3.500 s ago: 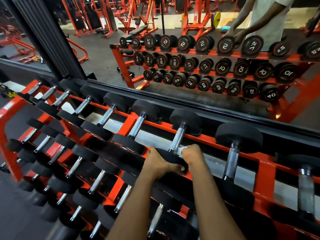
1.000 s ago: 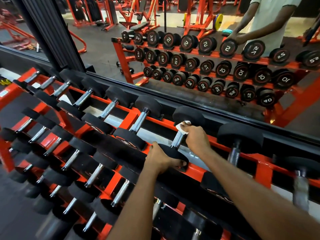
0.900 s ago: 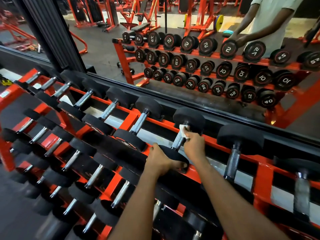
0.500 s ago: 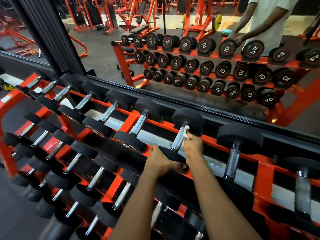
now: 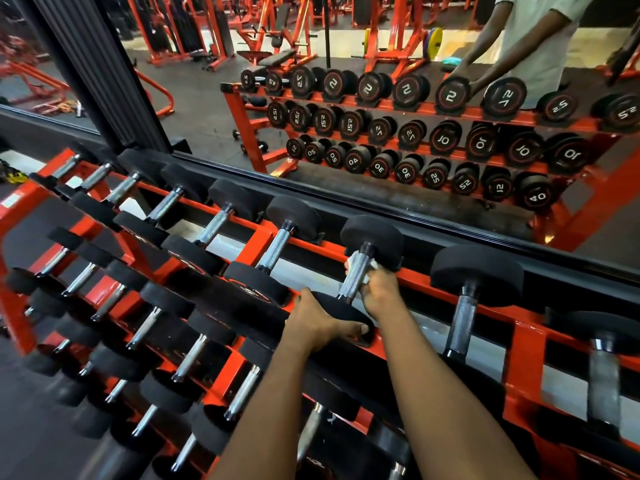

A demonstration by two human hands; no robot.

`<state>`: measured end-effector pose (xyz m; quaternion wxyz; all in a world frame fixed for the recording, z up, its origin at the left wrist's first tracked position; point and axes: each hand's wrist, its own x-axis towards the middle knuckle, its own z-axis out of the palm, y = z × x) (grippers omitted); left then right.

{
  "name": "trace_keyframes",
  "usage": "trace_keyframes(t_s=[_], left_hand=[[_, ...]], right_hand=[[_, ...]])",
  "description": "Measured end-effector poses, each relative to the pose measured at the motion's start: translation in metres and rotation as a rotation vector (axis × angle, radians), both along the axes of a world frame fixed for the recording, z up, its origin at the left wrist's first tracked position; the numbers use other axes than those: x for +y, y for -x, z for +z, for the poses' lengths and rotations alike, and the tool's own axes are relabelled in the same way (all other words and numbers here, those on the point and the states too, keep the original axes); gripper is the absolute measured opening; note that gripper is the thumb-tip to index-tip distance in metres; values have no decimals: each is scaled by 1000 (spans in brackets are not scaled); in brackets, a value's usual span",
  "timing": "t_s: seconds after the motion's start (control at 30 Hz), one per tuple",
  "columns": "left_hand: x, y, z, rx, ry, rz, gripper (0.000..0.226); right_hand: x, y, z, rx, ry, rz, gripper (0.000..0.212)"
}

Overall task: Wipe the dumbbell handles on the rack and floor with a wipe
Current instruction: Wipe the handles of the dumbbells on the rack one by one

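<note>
Orange rack [image 5: 526,344], right grip [image 5: 381,292] pinching wipe [image 5: 373,265] on handle [image 5: 356,273] — left grip [image 5: 313,323] clasping head [image 5: 341,306]

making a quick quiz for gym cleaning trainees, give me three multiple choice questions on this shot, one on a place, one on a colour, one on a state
1. Where is the left hand? A gripping the near head of the dumbbell being wiped; B in a pocket; C hanging free.
2. What colour is the rack frame? A blue; B orange-red; C yellow.
3. What is the right hand doing? A resting open and empty; B waving; C holding a white wipe against the dumbbell's handle.
Answers: 1 A, its fingers curl over the black head; 2 B, every rail is orange-red; 3 C, white shows either side of the knurled handle.
</note>
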<state>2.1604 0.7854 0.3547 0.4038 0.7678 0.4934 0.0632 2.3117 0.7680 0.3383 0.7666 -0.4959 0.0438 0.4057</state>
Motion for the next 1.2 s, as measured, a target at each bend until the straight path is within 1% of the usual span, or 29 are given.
trace_keyframes(t_s=[0.07,0.1,0.13,0.17,0.2,0.23,0.27,0.3,0.33,0.37,0.43,0.47,0.53,0.57,0.7,0.83,0.87,0.9,0.93,1.0,1.1,1.2], left_hand=[[0,0,-2,1,-14,5,100],[-1,-1,-2,-2,-19,10,100],[-2,-1,-3,-9,-18,18,100],[-3,-1,-4,-16,-13,26,101],[-3,-1,-4,-22,-6,30,101],[-2,-1,-4,-24,5,28,102],[-2,-1,-4,-24,14,24,102],[-1,0,-3,-25,19,22,103],[0,0,-3,-28,22,21,103],[0,0,-4,-33,25,23,103],[1,-1,-5,-44,31,29,103],[1,-1,-5,-48,33,28,103],[2,-1,-6,-53,35,28,102],[2,-1,-6,-52,35,27,102],[-2,0,-5,-51,37,23,101],[-1,0,-3,-49,46,14,101],[0,-1,-2,-49,47,14,103],[-1,-1,-2,-46,48,16,103],[-2,-1,-3,-41,46,19,104],[-4,-1,-2,-32,27,14,102],[-2,0,-3,-34,21,16,102],[-2,0,-3,-29,19,20,104]], right_hand=[[-9,2,-20,-97,105,183,29],[-14,3,-24,-148,192,274,32],[-17,3,-26,-198,290,321,31],[-16,-1,-27,-245,383,320,27],[-14,-5,-25,-277,429,276,23],[-12,-7,-18,-281,418,230,20],[-7,-9,-13,-272,380,183,21],[-3,-11,-8,-265,375,139,27],[2,-11,-10,-258,386,106,30],[3,-9,-9,-283,439,80,28],[-5,0,-12,-446,610,68,17],[-11,5,-14,-537,667,93,15],[-20,11,-14,-655,719,170,19],[-19,10,-10,-665,726,181,21],[-5,1,0,-584,700,92,22],[-24,16,-8,-569,639,168,18],[-23,16,-11,-531,593,167,14],[-21,12,-10,-444,533,138,12],[-16,4,-18,-353,488,124,15],[-6,-10,-19,-249,404,133,28],[-9,-3,5,-122,242,174,17],[-14,-2,-2,-85,243,227,33]])
